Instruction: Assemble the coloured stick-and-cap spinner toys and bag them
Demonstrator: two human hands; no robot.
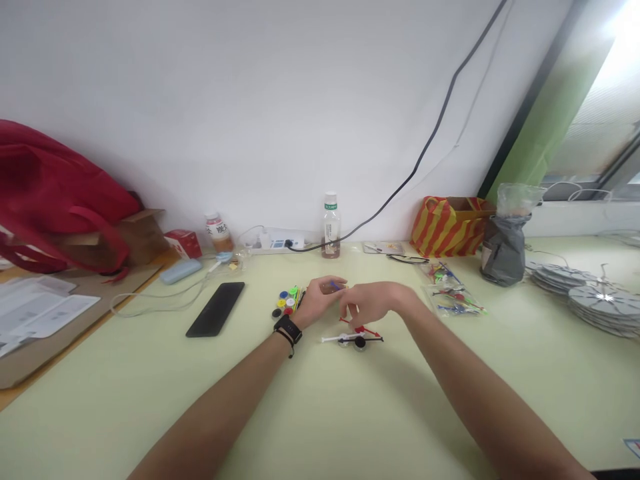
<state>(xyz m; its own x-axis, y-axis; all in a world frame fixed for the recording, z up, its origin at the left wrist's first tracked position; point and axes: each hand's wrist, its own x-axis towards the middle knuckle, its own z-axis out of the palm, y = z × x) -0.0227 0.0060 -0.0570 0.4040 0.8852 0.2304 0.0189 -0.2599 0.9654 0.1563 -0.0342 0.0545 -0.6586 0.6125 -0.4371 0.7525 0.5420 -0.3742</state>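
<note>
My left hand, with a black watch on its wrist, is closed around a small blue plastic piece. Close beside it, my right hand bends its fingers down and inward; what they pinch, if anything, is hidden. Just below the right fingertips lies a red plastic arrow. Nearer me rest a white arrow and a black arrow, with a round black disc by them. Left of my left hand sit several coloured round discs and thin sticks.
A black phone lies at left. Against the wall stand a bottle and a drink bottle. Bags of coloured pieces, glasses, a striped bag, a grey bag and stacked discs occupy the right.
</note>
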